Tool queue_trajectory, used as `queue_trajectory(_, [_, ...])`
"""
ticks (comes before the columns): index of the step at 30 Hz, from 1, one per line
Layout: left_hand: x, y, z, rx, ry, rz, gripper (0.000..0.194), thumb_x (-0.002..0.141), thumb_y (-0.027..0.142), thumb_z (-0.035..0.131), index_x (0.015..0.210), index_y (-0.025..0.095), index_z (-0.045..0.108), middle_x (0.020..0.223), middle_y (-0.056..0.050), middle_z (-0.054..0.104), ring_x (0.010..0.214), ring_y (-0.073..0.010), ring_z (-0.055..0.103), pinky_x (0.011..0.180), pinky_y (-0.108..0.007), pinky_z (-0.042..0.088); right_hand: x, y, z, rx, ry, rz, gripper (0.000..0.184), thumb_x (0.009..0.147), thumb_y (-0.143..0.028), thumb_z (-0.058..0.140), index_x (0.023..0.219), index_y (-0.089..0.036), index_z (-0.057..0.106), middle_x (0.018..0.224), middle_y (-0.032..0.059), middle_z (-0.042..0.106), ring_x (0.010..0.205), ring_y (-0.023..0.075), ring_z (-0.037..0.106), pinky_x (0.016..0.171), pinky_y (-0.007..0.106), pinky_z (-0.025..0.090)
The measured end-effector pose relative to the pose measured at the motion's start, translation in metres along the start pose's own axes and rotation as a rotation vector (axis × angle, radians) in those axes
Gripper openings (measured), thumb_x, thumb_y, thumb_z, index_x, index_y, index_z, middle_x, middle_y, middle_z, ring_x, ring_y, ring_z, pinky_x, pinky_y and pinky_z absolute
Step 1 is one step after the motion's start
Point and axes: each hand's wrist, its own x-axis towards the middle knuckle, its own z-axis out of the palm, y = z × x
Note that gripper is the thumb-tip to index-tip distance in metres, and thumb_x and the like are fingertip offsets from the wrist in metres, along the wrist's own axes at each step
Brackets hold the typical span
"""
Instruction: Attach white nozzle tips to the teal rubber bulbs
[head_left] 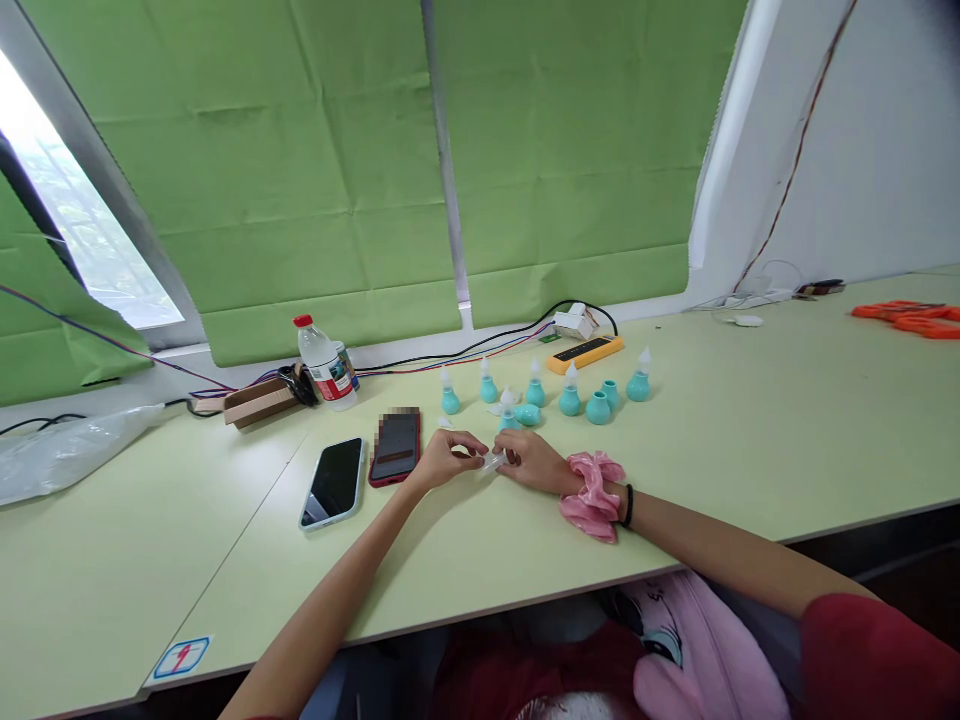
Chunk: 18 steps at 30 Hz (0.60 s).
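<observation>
My left hand (448,458) and my right hand (529,460) meet on the pale green table (465,560), both pinching a small clear plastic piece (492,462) between their fingertips. A pink scrunchie (592,494) and a black band sit on my right wrist. Just beyond my hands stand several teal bulbs with white tips (570,396), some upright, one teal bulb (526,414) lying on its side. A small white tip (445,423) lies loose near my left hand.
Two phones lie left of my hands, a white-edged phone (333,482) and a red-cased phone (396,446). Farther back are a water bottle (327,364), a cardboard box (259,402), an orange power strip (585,352), cables and a clear plastic bag (67,450). Orange items (911,318) lie far right.
</observation>
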Motion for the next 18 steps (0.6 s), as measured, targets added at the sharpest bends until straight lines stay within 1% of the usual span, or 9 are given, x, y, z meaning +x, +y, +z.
queue_trajectory(3, [0.0001,-0.0009,0.0001,0.005,0.013,-0.005,0.016,0.059,0.02,0.061,0.072,0.011,0.064,0.074,-0.006,0.061,0.07,-0.014,0.055,0.06,-0.023,0.046,-0.0002,0.0003,-0.0002,-0.012,0.001,0.007,0.013,0.062,-0.008,0.053,0.072,-0.016,0.05,0.066,-0.0017,0.047,0.054,0.0081,0.041,0.053,0.02,0.031])
queue_trajectory(7, [0.0,-0.0011,0.0004,0.012,-0.001,0.005,0.015,0.06,0.02,0.061,0.071,0.011,0.065,0.074,-0.007,0.062,0.069,-0.014,0.055,0.061,-0.023,0.047,-0.0004,0.0003,-0.0008,-0.015,0.012,0.013,0.014,0.062,-0.008,0.052,0.073,-0.016,0.05,0.067,-0.0016,0.048,0.054,0.0083,0.041,0.053,0.02,0.031])
queue_trajectory(12, [-0.0008,-0.001,0.0012,0.015,0.0,0.0,0.022,0.06,0.021,0.061,0.078,0.011,0.065,0.073,-0.006,0.062,0.069,-0.0134,0.055,0.062,-0.024,0.048,-0.0004,-0.0001,-0.0007,-0.03,0.007,0.015,0.014,0.062,-0.009,0.051,0.073,-0.017,0.051,0.066,-0.0017,0.048,0.054,0.0085,0.041,0.054,0.02,0.031])
queue_trajectory(18, [-0.001,0.0001,0.0013,0.048,-0.018,0.019,0.017,0.061,0.021,0.06,0.074,0.011,0.065,0.075,-0.007,0.062,0.07,-0.0135,0.055,0.059,-0.022,0.047,-0.0003,0.0006,0.0006,-0.026,0.044,0.029,0.011,0.062,-0.011,0.052,0.071,-0.016,0.05,0.064,-0.0024,0.049,0.053,0.0077,0.041,0.052,0.02,0.03])
